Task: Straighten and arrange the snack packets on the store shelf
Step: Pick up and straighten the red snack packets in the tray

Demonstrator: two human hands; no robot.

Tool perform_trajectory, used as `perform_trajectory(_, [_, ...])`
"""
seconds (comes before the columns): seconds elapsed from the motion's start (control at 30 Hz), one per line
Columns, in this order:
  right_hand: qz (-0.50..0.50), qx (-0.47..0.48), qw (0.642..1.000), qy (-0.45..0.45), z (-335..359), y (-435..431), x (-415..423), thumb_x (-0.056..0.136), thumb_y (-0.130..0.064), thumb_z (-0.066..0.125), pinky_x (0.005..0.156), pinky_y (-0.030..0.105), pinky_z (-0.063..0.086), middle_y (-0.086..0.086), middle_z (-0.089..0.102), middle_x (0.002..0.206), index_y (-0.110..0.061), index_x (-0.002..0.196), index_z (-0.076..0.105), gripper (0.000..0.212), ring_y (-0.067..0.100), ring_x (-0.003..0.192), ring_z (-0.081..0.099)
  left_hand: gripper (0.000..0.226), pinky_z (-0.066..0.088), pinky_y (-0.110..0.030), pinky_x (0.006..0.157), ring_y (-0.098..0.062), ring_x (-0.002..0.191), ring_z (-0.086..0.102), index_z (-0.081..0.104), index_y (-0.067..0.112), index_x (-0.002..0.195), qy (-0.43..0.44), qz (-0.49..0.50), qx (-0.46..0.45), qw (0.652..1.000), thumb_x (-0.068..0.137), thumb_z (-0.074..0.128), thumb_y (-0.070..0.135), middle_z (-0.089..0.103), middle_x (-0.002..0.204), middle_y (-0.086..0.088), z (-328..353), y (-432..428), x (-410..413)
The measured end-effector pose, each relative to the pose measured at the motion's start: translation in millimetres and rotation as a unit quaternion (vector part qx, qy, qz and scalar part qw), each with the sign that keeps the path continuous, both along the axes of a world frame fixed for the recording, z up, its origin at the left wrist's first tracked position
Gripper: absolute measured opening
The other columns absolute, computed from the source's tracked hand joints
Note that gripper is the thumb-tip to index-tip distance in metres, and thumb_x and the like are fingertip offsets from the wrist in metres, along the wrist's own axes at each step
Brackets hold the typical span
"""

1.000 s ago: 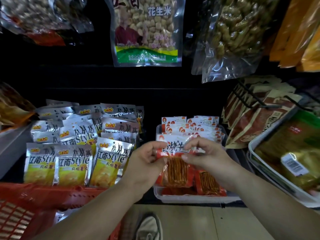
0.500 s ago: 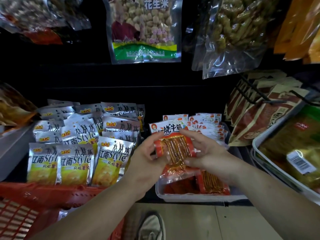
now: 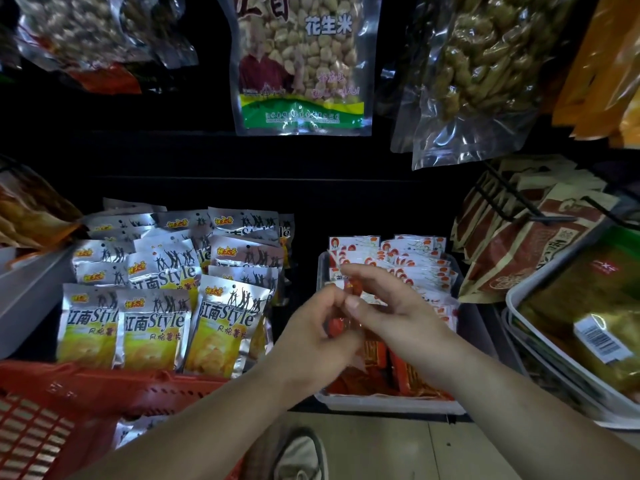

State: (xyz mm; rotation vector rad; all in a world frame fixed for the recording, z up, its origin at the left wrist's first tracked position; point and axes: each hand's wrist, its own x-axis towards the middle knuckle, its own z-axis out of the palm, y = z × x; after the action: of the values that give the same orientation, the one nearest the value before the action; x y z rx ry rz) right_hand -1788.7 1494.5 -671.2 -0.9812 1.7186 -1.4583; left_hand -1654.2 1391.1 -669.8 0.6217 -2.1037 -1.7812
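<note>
While both hands meet at the centre of the frame, the left hand (image 3: 317, 341) and the right hand (image 3: 401, 317) share one small red packet (image 3: 356, 289), most of it hidden between them. The left grip is curled round the packet's lower part; the right grip pinches its upper end between thumb and forefinger, the other fingers loosely bent. Both hold the packet just above the clear tray (image 3: 391, 406) at lower centre, where rows of red-and-white packets (image 3: 415, 258) stand on edge, with more red ones lying flat at the tray's near end. Left of centre, silver-and-yellow crisp packets (image 3: 156, 327) stand in overlapping rows, and a red basket (image 3: 69, 393) fills the lower left corner. A peanut bag (image 3: 301, 64) hangs at top centre. At the right, brown packets (image 3: 519, 251) lean in a wire rack beside a white tray (image 3: 519, 306) holding a green-gold pack. A shoe (image 3: 301, 459) shows on the floor (image 3: 381, 445) at the bottom edge.
</note>
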Motion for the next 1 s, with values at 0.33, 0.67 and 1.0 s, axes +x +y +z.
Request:
perform_trajectory(0.33, [-0.073,0.004,0.997,-0.020,-9,9,-14,0.103,0.007,0.046,0.050,0.028,0.034,0.007,0.052,0.066,-0.045,0.127,0.057,0.059,0.020,0.051,0.037,0.030,0.056,-0.015,0.066,0.000,0.098,0.068,0.068,0.032,0.111,-0.051,0.107,0.084,0.989,0.092,0.075,0.010,0.069,0.117,0.006,-16,-12,1])
perform_trajectory(0.67, [-0.148,0.011,0.980,-0.134,-7,3,-11,0.096,0.000,0.069,0.097,0.040,0.059,-0.002,0.069,0.133,-0.038,0.130,0.067,0.051,0.014,0.118,0.067,0.073,0.063,-0.032,0.080,-0.013,0.099,0.074,0.053,0.045,0.142,-0.035,0.036,0.120,0.991,0.089,0.076,0.001,0.067,0.123,0.013,-9,-10,7])
perform_trajectory(1.0, [-0.028,0.060,0.994,-0.090,-4,14,-10,0.085,0.025,0.064,0.070,0.028,0.061,-0.002,0.075,0.120,-0.036,0.143,0.057,0.085,0.015,0.099,0.076,0.067,0.064,-0.037,0.080,-0.019,0.091,0.076,0.054,0.036,0.142,-0.034,0.061,0.093,0.993,0.089,0.075,0.000,0.069,0.113,0.011,-14,-15,9])
